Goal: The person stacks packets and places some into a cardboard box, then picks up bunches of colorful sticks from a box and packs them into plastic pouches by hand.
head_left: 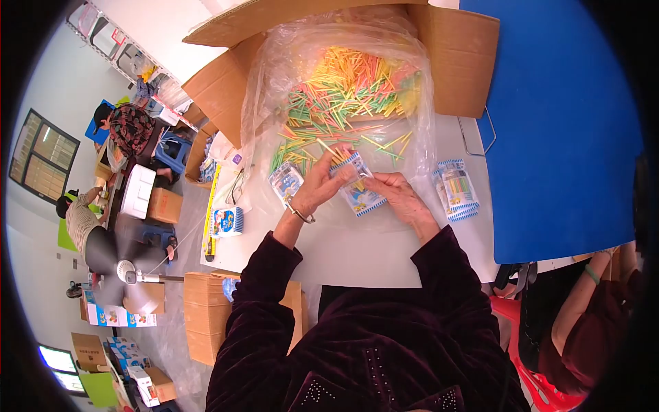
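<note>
A small clear plastic packet [364, 200] with blue-striped edges and a blue cartoon print is between my hands, above the table. My right hand [401, 195] pinches its right edge. My left hand [318, 184], with a bracelet on the wrist, is closed around a few thin coloured sticks [338, 156] at the packet's upper end; how far they sit inside it I cannot tell. Another printed packet [285, 182] lies just left of my left hand. Beyond my hands, a heap of yellow, orange, pink and green sticks [350, 86] lies on plastic lining.
A cardboard box [461, 58] with a clear liner [419, 130] stands open at the back. Right lie stacked packets [456, 190] and a blue board [563, 137]; left, a small blue-and-white pack [227, 222] and yellow cutter [210, 248]. A co-worker's arm [576, 302] shows at right.
</note>
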A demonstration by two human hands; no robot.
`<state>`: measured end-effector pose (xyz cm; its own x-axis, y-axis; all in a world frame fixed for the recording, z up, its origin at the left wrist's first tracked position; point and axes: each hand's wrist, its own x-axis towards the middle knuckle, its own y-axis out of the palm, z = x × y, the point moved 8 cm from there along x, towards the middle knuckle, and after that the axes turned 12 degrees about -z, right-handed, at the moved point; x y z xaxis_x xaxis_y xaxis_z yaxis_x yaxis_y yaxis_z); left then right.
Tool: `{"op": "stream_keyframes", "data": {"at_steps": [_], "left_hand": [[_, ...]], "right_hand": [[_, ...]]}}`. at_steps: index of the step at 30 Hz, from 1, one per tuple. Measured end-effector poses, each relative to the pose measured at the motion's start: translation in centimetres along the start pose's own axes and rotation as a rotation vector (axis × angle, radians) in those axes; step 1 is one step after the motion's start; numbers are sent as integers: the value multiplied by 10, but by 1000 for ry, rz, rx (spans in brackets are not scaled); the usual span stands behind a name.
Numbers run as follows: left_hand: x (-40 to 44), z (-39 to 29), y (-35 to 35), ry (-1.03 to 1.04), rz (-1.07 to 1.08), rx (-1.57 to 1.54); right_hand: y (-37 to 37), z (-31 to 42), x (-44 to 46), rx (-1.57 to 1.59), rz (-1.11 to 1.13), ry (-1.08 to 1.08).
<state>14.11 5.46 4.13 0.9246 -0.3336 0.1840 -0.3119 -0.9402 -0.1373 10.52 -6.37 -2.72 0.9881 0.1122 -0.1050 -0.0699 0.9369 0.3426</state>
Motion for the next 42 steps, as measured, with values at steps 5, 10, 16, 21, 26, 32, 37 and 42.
{"op": "stream_keyframes", "data": {"at_steps": [5, 10, 16, 21, 26, 32, 37, 42], "left_hand": [[6, -1, -2, 71, 69, 115], [15, -2, -9, -83, -53, -192], [28, -17, -22, -17, -170, -343], [27, -54, -44, 327, -423, 243], [13, -1, 3, 19, 23, 272], [16, -9, 8, 93, 85, 158], [13, 4, 8, 6, 72, 72], [13, -4, 8, 135, 114, 195]], "right_hand": [[-2, -2, 3, 16, -5, -22], [0, -4, 3, 71, -31, -22], [-6, -2, 3, 262, -77, 4], [-6, 2, 2, 340, -107, 32], [-2, -2, 2, 373, -70, 64], [-3, -1, 5, 97, -22, -20], [-3, 0, 3, 43, -50, -44], [0, -2, 2, -15, -7, -14]]}}
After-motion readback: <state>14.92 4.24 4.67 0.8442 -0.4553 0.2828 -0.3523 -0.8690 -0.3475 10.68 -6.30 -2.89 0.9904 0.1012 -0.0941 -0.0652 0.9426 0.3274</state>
